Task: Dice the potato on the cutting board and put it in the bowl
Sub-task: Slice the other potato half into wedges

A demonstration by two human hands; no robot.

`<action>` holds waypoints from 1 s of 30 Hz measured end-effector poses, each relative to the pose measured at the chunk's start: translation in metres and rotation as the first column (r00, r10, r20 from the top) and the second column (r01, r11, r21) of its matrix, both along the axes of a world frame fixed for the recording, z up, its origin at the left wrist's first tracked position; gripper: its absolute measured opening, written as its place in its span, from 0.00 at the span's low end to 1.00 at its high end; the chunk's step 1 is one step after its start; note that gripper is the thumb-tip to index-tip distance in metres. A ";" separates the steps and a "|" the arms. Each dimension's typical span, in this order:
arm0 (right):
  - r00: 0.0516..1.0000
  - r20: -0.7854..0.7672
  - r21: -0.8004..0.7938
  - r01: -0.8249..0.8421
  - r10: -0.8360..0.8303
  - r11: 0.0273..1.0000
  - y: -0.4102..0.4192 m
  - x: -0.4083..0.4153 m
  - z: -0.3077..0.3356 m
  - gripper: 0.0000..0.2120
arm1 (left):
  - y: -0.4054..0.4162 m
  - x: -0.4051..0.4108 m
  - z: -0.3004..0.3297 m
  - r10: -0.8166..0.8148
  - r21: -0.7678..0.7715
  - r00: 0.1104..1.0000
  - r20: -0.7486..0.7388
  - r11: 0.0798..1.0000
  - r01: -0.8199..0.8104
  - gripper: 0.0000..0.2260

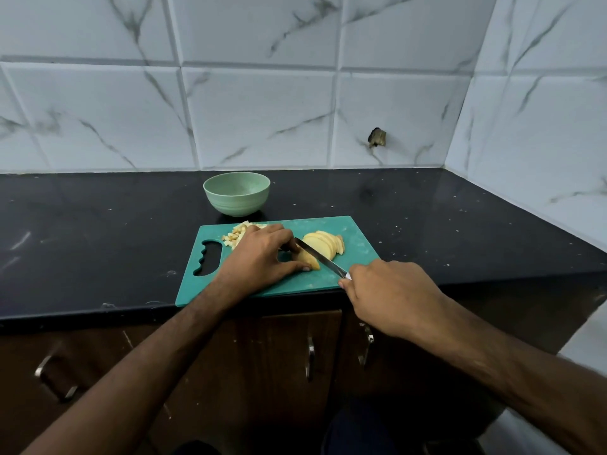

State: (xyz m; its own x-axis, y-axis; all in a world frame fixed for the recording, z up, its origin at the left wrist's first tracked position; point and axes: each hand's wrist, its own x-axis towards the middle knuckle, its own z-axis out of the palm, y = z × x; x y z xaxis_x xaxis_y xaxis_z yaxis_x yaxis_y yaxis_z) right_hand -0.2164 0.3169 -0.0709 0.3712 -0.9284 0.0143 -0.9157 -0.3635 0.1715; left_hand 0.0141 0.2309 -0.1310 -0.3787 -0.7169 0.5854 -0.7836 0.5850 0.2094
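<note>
My left hand (259, 254) curls over a potato piece (310, 260) near the middle of the green cutting board (358, 244), thumb and fingertips pinching it, while my right hand (391, 293) is wrapped tight round the handle of the knife (320, 257) at the board's near right corner. The blade runs diagonally from that corner toward the far left, lying across the piece just right of my left fingers, so I judge the next cut drops straight down there. Slices (325, 245) lean just beyond the blade, dice (238, 236) sit at the far left edge, and the bowl (236, 193) stands behind the board's far edge, nearer my left hand
</note>
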 end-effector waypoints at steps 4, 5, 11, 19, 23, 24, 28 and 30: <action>1.000 0.006 0.042 0.009 -0.010 0.999 -0.004 0.002 0.008 0.17 | -0.001 -0.001 0.000 0.014 -0.001 1.000 -0.002 1.000 -0.014 0.18; 1.000 0.005 0.066 0.013 -0.013 0.998 -0.005 0.002 0.011 0.17 | -0.001 -0.001 0.000 0.013 -0.002 1.000 0.000 1.000 -0.013 0.17; 1.000 0.017 0.154 0.016 -0.019 0.988 -0.014 0.008 0.024 0.18 | -0.001 0.000 -0.001 0.003 -0.014 1.000 0.003 1.000 -0.003 0.15; 0.997 0.078 0.131 0.003 -0.014 0.991 -0.021 0.020 -0.003 0.14 | 0.002 0.000 0.001 -0.016 -0.027 1.000 0.015 1.000 0.017 0.14; 0.992 0.128 0.141 0.003 -0.022 0.990 -0.024 0.018 -0.018 0.16 | 0.002 0.000 0.000 0.004 -0.011 1.000 0.013 1.000 -0.004 0.14; 0.992 0.128 0.129 -0.004 -0.012 0.992 -0.023 0.018 -0.019 0.16 | 0.002 -0.001 0.000 0.012 -0.017 1.000 0.014 1.000 -0.012 0.14; 0.990 0.143 0.144 -0.022 0.001 0.989 -0.011 0.000 -0.019 0.16 | 0.003 0.000 0.002 0.029 -0.034 0.999 0.015 0.999 -0.029 0.13; 0.993 0.122 0.135 -0.011 -0.006 0.991 -0.002 -0.013 -0.018 0.17 | 0.002 0.001 0.001 0.033 -0.034 0.999 0.011 0.999 -0.033 0.13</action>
State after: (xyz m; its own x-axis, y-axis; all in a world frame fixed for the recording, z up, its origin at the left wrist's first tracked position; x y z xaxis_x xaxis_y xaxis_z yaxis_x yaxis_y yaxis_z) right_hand -0.2298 0.3152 -0.0892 0.3765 -0.9241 -0.0658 -0.9258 -0.3778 0.0083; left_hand 0.0154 0.2329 -0.1300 -0.3621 -0.7087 0.6055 -0.8048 0.5655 0.1805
